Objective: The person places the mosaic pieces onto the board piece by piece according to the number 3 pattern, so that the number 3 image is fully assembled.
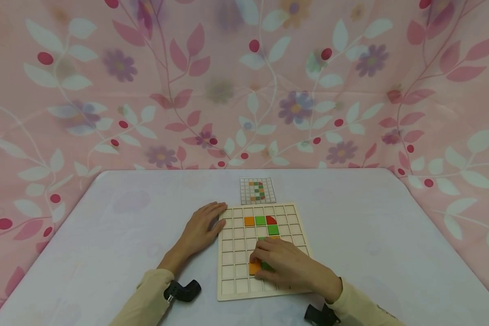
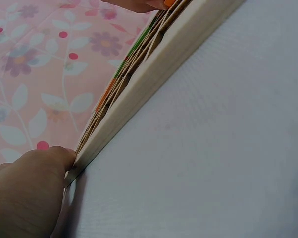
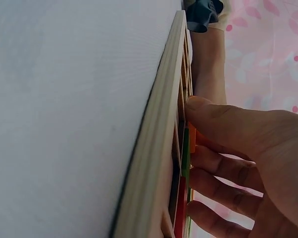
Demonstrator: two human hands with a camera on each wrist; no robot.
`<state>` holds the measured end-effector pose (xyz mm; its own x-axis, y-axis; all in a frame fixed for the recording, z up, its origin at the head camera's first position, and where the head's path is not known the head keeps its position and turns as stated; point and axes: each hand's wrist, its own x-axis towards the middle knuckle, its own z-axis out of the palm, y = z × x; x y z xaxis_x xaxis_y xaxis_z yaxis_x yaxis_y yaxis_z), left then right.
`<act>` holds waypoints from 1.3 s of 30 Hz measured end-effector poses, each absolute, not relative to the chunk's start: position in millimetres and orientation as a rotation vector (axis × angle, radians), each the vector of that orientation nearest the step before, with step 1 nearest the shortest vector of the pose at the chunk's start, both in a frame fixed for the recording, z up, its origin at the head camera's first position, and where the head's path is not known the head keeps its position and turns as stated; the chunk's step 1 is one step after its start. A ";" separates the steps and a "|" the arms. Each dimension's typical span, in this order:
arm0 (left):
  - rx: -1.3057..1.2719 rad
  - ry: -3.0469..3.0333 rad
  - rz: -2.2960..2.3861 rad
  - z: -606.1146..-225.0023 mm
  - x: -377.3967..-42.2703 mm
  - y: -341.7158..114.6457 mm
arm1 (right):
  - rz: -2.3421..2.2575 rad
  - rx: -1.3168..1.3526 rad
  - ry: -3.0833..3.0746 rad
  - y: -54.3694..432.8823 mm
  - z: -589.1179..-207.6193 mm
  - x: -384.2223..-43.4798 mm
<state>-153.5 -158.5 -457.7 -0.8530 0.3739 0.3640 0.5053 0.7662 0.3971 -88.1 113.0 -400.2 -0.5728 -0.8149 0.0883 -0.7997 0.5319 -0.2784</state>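
A wooden grid board (image 1: 240,286) lies on the table, with coloured tiles in some cells. My right hand (image 1: 287,265) is over its lower part, thumb and index finger pinching an orange square tile (image 1: 254,269) at a lower cell. In the right wrist view that orange tile (image 3: 192,136) stands slightly proud beside a green tile (image 3: 185,148) and a red tile (image 3: 180,208). Beneath my right hand a green tile (image 1: 266,267) is partly covered. My left hand (image 1: 199,230) rests at the board's upper left edge, fingers extended, thumb (image 2: 62,156) touching the rim.
A printed grid card (image 1: 257,191) with a coloured pattern lies behind the board. The board's upper rows hold an orange tile (image 1: 249,221), green tiles (image 1: 260,220) and a red quarter-round tile (image 1: 271,220). A white cloth covers the table (image 1: 126,226); a floral curtain (image 1: 244,90) hangs behind.
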 end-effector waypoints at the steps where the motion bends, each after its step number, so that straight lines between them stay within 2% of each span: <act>1: -0.684 -2.701 -0.718 -457.7 -153.4 -158.4 | -0.454 -1.432 2.700 113.1 -400.6 -88.2; 39: -0.667 -2.711 -0.733 -456.2 -152.4 -157.4 | -0.474 -1.426 2.698 112.9 -400.6 -88.2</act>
<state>-152.4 -157.4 -456.2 -0.8627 0.3627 0.3524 0.4909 0.7680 0.4113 -88.2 112.9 -400.6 -0.5724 -0.8144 0.0955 -0.7982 0.5267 -0.2924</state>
